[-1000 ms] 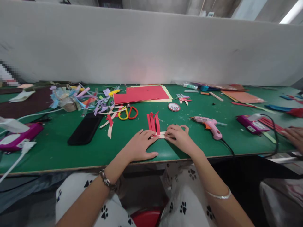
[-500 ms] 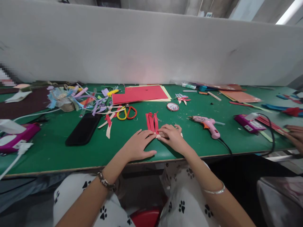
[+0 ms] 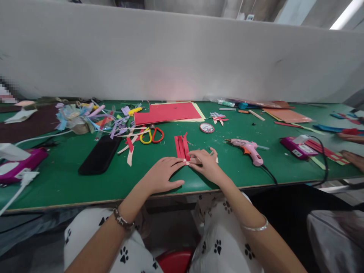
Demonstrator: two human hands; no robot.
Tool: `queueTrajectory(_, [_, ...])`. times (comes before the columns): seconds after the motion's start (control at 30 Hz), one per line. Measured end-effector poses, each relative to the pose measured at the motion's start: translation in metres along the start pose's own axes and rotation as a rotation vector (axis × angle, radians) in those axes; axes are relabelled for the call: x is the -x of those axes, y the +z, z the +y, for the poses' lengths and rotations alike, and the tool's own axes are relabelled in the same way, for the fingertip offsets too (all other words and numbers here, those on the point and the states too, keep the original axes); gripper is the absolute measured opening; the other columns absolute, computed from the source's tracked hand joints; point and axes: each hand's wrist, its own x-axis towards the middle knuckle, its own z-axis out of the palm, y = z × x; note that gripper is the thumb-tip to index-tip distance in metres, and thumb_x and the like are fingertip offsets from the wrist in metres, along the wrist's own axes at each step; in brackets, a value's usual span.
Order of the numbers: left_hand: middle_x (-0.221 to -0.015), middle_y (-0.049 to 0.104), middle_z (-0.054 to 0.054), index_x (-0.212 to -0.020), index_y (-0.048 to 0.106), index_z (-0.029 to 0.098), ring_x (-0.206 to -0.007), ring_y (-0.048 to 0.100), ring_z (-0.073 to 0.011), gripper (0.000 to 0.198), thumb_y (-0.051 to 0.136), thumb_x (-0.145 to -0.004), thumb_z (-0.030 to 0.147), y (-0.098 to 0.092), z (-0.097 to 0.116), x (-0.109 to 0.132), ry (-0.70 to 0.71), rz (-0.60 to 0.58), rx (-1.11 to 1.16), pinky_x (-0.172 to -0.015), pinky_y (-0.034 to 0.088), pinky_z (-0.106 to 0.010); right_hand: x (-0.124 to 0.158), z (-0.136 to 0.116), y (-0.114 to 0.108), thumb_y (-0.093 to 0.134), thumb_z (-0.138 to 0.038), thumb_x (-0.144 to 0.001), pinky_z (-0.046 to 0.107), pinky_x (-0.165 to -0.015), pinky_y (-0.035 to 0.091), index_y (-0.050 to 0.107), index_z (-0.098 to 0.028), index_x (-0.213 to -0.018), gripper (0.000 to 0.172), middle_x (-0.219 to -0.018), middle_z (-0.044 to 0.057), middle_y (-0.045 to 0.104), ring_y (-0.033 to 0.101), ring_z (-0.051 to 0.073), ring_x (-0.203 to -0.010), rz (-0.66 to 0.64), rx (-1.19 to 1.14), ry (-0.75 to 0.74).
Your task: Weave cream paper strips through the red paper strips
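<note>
Red paper strips (image 3: 181,147) stand out from a small woven strip of cream and red paper (image 3: 186,162) near the table's front edge. My left hand (image 3: 163,174) lies over its left end, fingers stretched out flat and thumb apart; the fingertips press on the paper. From the other side, my right hand (image 3: 206,165) is closed on the cream strips, with thumb below and fingers above. Part of the weave is hidden under both hands. Beyond them lies a pair of scissors (image 3: 152,135) with one yellow and one red handle.
A pink glue gun (image 3: 248,149) lies to the right, its cord running off the front edge. On the left are a black phone (image 3: 99,155) and paper scraps (image 3: 131,146). Red card (image 3: 173,113) lies behind. Another person's hands (image 3: 352,159) are at far right.
My left thumb and wrist have shifted slightly left. The red strips lie closer together now. At the far right, the other person's hands have moved over their paper strips.
</note>
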Motion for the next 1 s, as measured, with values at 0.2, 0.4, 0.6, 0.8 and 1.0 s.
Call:
queueTrajectory(0.2, [-0.120, 0.050, -0.010, -0.119, 0.045, 0.015, -0.110, 0.043, -0.0240, 0.052, 0.049, -0.075, 0.043, 0.000, 0.001, 0.000, 0.016, 0.005, -0.018, -0.095, 0.032, -0.040, 0.001, 0.001, -0.001, 0.054, -0.025, -0.076, 0.043, -0.091, 0.013, 0.052, -0.025, -0.093, 0.018, -0.094, 0.000, 0.064, 0.053, 0.019, -0.093, -0.004, -0.014, -0.024])
queueTrajectory(0.4, [-0.118, 0.051, -0.010, -0.116, 0.046, 0.013, -0.109, 0.044, -0.0236, 0.054, 0.049, -0.074, 0.046, 0.001, 0.003, -0.004, 0.027, 0.011, -0.030, -0.094, 0.033, -0.038, 0.005, 0.008, -0.010, 0.050, -0.029, -0.078, 0.036, -0.082, 0.023, 0.055, -0.023, -0.087, 0.012, -0.092, 0.002, 0.061, 0.052, 0.018, -0.093, -0.004, 0.009, 0.032])
queueTrajectory(0.6, [-0.111, 0.053, -0.010, -0.119, 0.044, 0.014, -0.104, 0.046, -0.0244, 0.058, 0.047, -0.074, 0.051, 0.002, 0.009, -0.009, 0.024, 0.018, -0.107, -0.090, 0.035, -0.039, 0.002, 0.014, -0.016, 0.049, -0.024, -0.076, 0.033, -0.071, 0.021, 0.058, -0.021, -0.075, 0.009, -0.080, 0.002, 0.059, 0.051, 0.019, -0.085, -0.037, 0.130, 0.133])
queueTrajectory(0.8, [-0.109, 0.052, -0.010, -0.119, 0.045, 0.015, -0.103, 0.045, -0.0250, 0.058, 0.046, -0.074, 0.053, 0.003, 0.010, -0.008, 0.026, 0.007, -0.133, -0.089, 0.034, -0.039, -0.003, 0.018, -0.014, 0.047, -0.027, -0.076, 0.031, -0.067, 0.020, 0.055, -0.018, -0.064, 0.018, -0.068, 0.000, 0.055, 0.051, 0.015, -0.070, -0.035, 0.104, 0.175])
queueTrajectory(1.0, [-0.110, 0.051, -0.011, -0.119, 0.044, 0.015, -0.103, 0.045, -0.0251, 0.058, 0.046, -0.074, 0.052, 0.003, 0.010, -0.008, 0.025, 0.004, -0.129, -0.089, 0.035, -0.039, -0.003, 0.018, -0.013, 0.047, -0.028, -0.076, 0.034, -0.071, 0.019, 0.055, -0.017, -0.060, 0.020, -0.068, -0.001, 0.054, 0.051, 0.015, -0.072, -0.007, 0.129, 0.253])
